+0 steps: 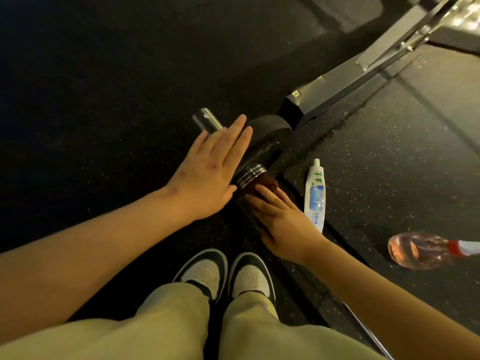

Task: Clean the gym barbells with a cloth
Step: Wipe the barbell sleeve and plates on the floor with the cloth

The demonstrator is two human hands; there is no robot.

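Left hand lies flat, fingers straight, pressing on the barbell sleeve by the plate. Right hand has its fingers stretched out, pressing what looks like a dark cloth on the bar just past the ribbed collar. The barbell lies on the floor. Best approach: pin with the left so the bar can't roll, and rub along its length. A toothpaste tube sits just beside the right hand, with a bottle further right. The rack foot crowds the plate.

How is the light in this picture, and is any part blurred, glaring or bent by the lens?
Head view: dim, warm light, the floor at upper left nearly black; glare on the metal frame at top right; the bottle near the right edge looks soft; the wide lens stretches the forearms.
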